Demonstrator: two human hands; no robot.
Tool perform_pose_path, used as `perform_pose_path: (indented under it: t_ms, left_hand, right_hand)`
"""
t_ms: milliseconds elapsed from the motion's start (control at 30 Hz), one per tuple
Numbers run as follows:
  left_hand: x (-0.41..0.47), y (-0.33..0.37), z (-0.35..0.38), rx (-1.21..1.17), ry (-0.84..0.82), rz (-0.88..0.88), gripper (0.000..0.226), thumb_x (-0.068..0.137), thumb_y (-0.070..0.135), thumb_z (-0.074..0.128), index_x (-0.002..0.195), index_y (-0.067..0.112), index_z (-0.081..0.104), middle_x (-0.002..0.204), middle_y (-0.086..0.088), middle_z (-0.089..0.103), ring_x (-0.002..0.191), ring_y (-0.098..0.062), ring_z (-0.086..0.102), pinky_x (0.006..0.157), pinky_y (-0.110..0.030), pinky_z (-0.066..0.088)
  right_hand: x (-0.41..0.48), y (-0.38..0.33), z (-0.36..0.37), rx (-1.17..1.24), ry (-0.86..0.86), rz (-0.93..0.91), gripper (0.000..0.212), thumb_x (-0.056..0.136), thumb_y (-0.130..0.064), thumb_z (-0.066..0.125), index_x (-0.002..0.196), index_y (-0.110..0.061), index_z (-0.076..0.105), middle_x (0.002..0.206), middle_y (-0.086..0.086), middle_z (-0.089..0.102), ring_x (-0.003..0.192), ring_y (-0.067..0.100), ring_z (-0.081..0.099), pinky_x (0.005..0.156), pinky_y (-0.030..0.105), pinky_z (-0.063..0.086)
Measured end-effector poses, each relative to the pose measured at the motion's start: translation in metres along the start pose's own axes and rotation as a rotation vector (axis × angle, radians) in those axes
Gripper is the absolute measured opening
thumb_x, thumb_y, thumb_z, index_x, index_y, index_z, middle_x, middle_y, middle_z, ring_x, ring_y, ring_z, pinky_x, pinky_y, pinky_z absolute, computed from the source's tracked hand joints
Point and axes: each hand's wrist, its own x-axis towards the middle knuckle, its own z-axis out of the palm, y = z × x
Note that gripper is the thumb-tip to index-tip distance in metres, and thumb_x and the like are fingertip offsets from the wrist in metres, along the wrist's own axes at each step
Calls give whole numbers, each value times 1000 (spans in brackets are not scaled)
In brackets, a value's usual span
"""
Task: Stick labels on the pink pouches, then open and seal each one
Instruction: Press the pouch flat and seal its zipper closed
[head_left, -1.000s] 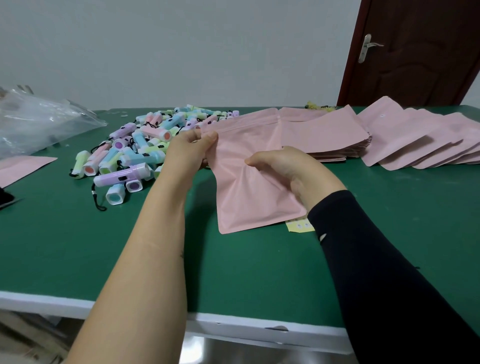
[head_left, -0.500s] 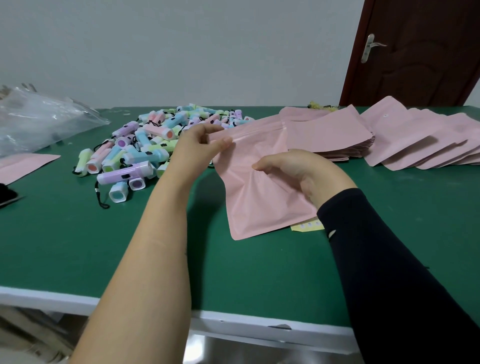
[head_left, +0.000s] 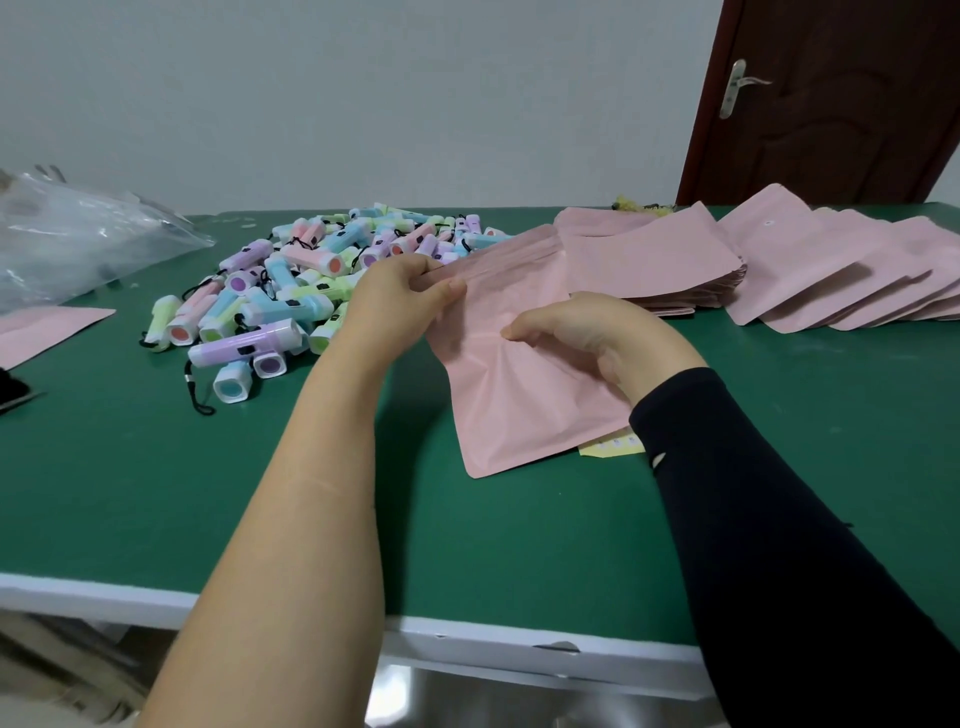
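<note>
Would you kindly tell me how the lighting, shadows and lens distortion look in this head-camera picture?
Head view: light is soft and even; the bare left forearm casts a soft-edged shadow on the green table; the clear plastic bag shows pale sheen without harsh glare; the dark brown door leans, a wide-angle effect; the held flat pink pouch looks reasonably sharp.

Can make out only a corner of the yellow label sheet (head_left: 610, 448), tucked under the held pink pouch (head_left: 519, 395) and the right sleeve (head_left: 753, 493); cannot read its print. Cannot tell what the dark object (head_left: 13, 392) at the left edge is. Cut by that edge too: clear plastic bag (head_left: 78, 244), lone pink pouch (head_left: 47, 327). Cut by the right edge: fanned pouches (head_left: 857, 280).
</note>
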Motion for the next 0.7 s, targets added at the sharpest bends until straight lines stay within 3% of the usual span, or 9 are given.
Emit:
perform_pose_path:
  t_ms: [100, 167, 367, 467, 567, 700]
  left_hand:
    - [-1, 3, 1, 0, -17, 7, 19, 90, 34, 69, 74, 28, 62, 62, 21, 58, 55, 7, 49, 47, -7, 34]
    - [-1, 4, 3, 33, -12, -1, 33, 91, 32, 68, 64, 28, 51, 52, 19, 52, 46, 6, 44, 44, -8, 30]
    - [0, 5, 6, 79, 15, -43, 30, 93, 33, 66, 66, 27, 54, 63, 13, 51, 59, -4, 45, 55, -24, 31]
    - [-3, 8, 6, 57, -7, -17, 16, 95, 35, 62, 88, 23, 68, 75, 12, 60, 70, -7, 52, 61, -25, 39]
    - [-2, 11, 8, 92, -6, 8, 22, 96, 34, 60, 101, 14, 70, 90, -4, 69, 82, -16, 56, 77, -36, 48]
    - [0, 10, 10, 154, -22, -15, 31, 98, 32, 57, 98, 2, 65, 83, -7, 57, 78, -19, 47, 72, -34, 38]
  right_hand:
    - [-3, -1, 1, -5, -17, -11, 15, 71, -24, 82, 69, -14, 70, 85, 10, 75, 84, 30, 70, 84, 40, 56]
    - [-6, -2, 4, -18, -36, -3, 18, 71, -23, 81, 83, -12, 73, 97, 13, 74, 93, 32, 70, 90, 43, 54]
    - [-6, -3, 6, -10, -54, 2, 33, 72, -22, 81, 101, -7, 74, 101, 13, 74, 96, 33, 70, 90, 43, 55]
    - [-6, -3, 6, -15, -54, -10, 36, 72, -21, 81, 104, -8, 72, 103, 14, 74, 96, 33, 70, 90, 44, 55]
    - [-6, -3, 8, -41, -71, -2, 53, 70, -24, 82, 119, -11, 65, 113, 14, 70, 99, 33, 68, 93, 45, 53]
    - [-6, -3, 11, -46, -85, 2, 39, 73, -21, 81, 108, -7, 71, 108, 16, 72, 100, 33, 68, 92, 43, 54]
